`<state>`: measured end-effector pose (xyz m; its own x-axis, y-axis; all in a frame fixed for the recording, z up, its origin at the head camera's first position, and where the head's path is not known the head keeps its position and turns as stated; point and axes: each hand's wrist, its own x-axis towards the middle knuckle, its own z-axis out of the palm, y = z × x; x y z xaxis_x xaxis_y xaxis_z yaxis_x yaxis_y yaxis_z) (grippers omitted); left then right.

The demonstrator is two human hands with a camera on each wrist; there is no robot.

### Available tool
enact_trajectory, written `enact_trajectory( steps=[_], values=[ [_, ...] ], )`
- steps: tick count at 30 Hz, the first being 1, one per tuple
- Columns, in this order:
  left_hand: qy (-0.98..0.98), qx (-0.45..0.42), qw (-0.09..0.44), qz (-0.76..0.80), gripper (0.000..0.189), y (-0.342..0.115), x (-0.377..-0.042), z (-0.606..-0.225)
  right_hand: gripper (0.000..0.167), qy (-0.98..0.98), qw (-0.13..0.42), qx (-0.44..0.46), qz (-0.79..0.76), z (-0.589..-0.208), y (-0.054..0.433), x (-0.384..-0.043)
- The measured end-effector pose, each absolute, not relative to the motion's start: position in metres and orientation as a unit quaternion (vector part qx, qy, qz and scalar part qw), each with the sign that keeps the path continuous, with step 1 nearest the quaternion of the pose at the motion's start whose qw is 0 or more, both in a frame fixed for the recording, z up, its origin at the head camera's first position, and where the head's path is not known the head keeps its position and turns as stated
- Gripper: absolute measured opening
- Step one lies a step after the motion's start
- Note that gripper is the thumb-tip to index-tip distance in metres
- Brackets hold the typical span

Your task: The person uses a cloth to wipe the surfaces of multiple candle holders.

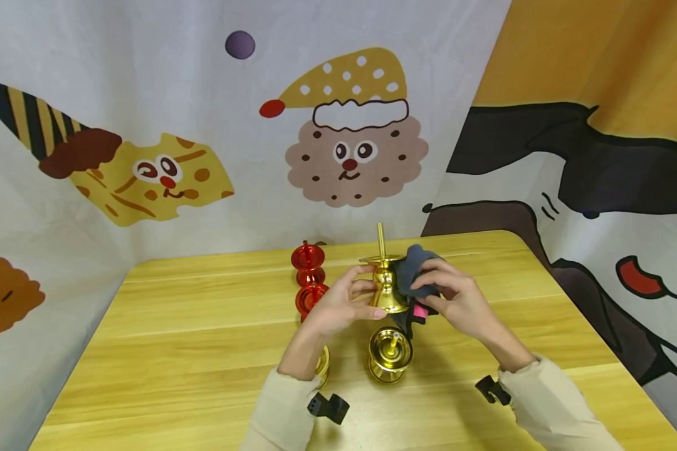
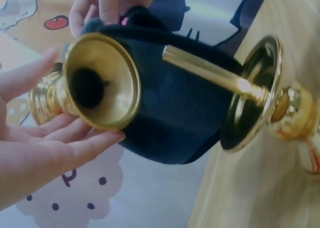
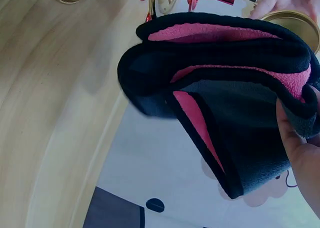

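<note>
My left hand [image 1: 344, 304] grips a gold candlestick [image 1: 390, 297] by its lower body, held upright above the table with its thin stem up. In the left wrist view its hollow base [image 2: 117, 85] faces the camera, fingers around the rim. My right hand [image 1: 461, 299] pinches a folded dark grey cloth [image 1: 410, 268] with a pink inner side against the right side of the candlestick. The folds and pink lining of the cloth [image 3: 235, 123] hang from the fingers in the right wrist view. Another gold candlestick [image 1: 391, 354] stands on the table just in front.
Two red candlesticks [image 1: 308, 258] stand behind my left hand, one partly covered by it. A third gold candlestick [image 1: 323, 363] is mostly hidden behind the left wrist. The wooden table [image 1: 203, 351] ends at a cartoon-printed curtain [image 1: 192, 37] at the back.
</note>
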<state>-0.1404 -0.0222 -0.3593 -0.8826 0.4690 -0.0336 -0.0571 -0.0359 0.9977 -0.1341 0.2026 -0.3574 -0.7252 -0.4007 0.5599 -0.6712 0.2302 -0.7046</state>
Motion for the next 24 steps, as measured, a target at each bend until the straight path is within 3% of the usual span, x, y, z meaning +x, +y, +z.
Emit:
enact_trajectory(
  steps=[5,11,24],
  values=[
    [0.635,0.115,0.186,0.741,0.040,-0.019,-0.143,-0.361,0.036,-0.782,0.151,0.348,0.494,-0.360,0.202,-0.135],
    [0.621,0.054,0.164,0.765,0.048,-0.013,-0.145,-0.356,0.038,-0.799,0.183,0.352,0.452,-0.361,0.202,-0.135],
    [0.623,0.037,0.159,0.765,0.022,-0.016,-0.156,-0.336,0.038,-0.812,0.190,0.349,0.427,-0.362,0.205,-0.139]
  ],
)
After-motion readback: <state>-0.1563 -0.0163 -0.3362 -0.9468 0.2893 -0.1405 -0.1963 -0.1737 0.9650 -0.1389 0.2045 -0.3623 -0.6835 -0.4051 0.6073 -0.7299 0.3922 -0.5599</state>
